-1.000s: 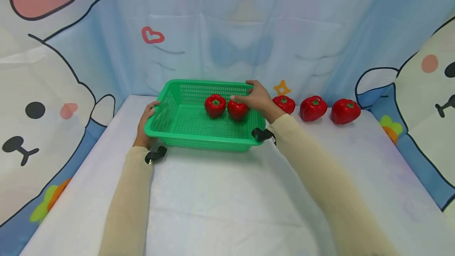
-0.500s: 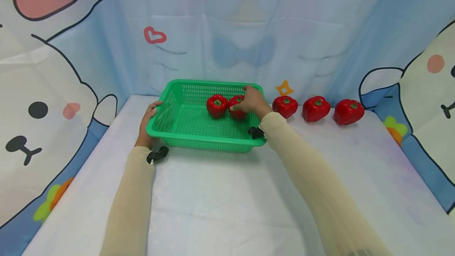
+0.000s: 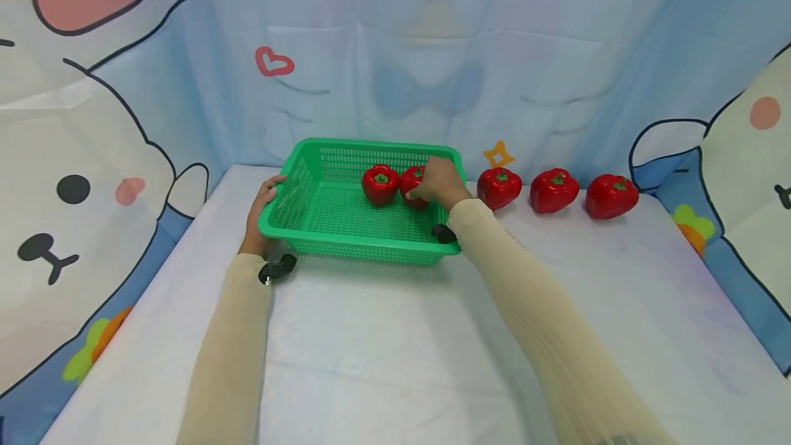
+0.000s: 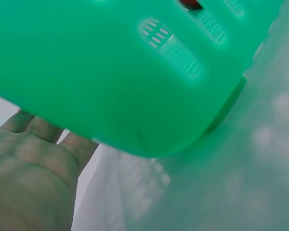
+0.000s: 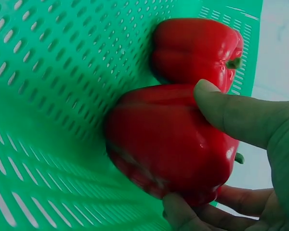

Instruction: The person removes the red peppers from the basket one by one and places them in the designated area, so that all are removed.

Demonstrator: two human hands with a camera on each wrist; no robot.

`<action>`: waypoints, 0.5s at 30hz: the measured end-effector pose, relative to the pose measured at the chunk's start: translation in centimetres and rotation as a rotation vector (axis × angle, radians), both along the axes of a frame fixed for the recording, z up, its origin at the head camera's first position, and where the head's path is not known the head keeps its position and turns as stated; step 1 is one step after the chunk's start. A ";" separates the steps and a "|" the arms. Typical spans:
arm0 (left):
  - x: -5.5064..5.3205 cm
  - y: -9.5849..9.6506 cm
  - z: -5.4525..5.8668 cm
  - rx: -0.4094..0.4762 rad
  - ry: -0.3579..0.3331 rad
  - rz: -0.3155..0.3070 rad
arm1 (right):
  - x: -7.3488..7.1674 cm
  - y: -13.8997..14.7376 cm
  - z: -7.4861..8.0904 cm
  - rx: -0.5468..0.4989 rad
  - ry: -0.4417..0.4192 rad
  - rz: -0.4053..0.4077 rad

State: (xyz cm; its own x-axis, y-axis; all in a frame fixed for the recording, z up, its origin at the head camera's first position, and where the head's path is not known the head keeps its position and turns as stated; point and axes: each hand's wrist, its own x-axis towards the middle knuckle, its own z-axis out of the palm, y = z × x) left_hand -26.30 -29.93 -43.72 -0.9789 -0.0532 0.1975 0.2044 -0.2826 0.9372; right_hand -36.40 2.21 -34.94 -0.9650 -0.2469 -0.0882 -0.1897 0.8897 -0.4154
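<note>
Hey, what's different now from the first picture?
The right hand has moved down into the green basket, and its thumb and fingers now have the right-hand pepper in there between them. The left hand is still at the basket's left edge. The other pepper inside and the three peppers on the table haven't moved.

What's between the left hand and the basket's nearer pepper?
Only the green basket: its side wall and bare floor, as the head view shows.
</note>
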 end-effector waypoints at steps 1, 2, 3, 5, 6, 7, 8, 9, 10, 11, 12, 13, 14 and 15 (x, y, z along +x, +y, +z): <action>0.0 0.0 0.0 0.003 0.000 -0.003 | 0.0 0.0 0.0 0.004 0.007 0.000; 0.0 0.1 0.1 0.003 0.001 -0.004 | 0.0 0.0 0.0 0.011 0.015 0.001; -0.1 0.1 0.1 0.005 0.001 -0.005 | 0.0 0.0 0.0 0.010 0.019 0.001; -0.1 0.1 0.1 0.007 -0.003 -0.003 | 0.1 0.0 0.0 0.008 0.021 0.004; -0.1 0.1 0.1 0.006 -0.005 -0.001 | 0.1 0.0 0.0 -0.003 0.019 0.003; 0.0 0.1 0.1 0.007 -0.007 0.001 | 0.1 0.0 0.0 -0.013 0.015 0.002; 0.0 0.1 0.1 0.006 -0.011 0.003 | 0.2 0.1 0.0 -0.023 0.013 0.002; 0.0 0.1 0.0 0.003 -0.013 0.005 | 0.2 0.1 0.1 -0.037 0.011 0.002; 0.0 0.0 0.0 -0.001 -0.015 0.007 | 0.3 0.1 0.1 -0.050 0.009 0.002; 0.0 0.0 0.0 -0.004 -0.015 0.008 | 0.3 0.1 0.1 -0.065 0.008 0.000; 0.0 0.0 0.0 -0.009 -0.013 0.008 | 0.4 0.1 0.1 -0.082 0.008 -0.001; 0.0 0.0 0.0 -0.012 -0.012 0.009 | 0.4 0.1 0.1 -0.094 0.011 0.000; 0.0 0.0 -0.1 -0.015 -0.009 0.007 | 0.4 0.2 0.1 -0.106 0.012 -0.001; 0.0 0.0 -0.1 -0.020 -0.007 0.007 | 0.5 0.2 0.1 -0.124 0.014 -0.004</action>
State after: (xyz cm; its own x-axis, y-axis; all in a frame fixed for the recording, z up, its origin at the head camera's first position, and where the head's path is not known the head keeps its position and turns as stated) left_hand -26.34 -29.94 -43.80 -0.9798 -0.0563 0.1921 0.2002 -0.2627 0.9439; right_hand -35.94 2.41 -34.79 -0.9669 -0.2514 -0.0438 -0.1930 0.8325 -0.5193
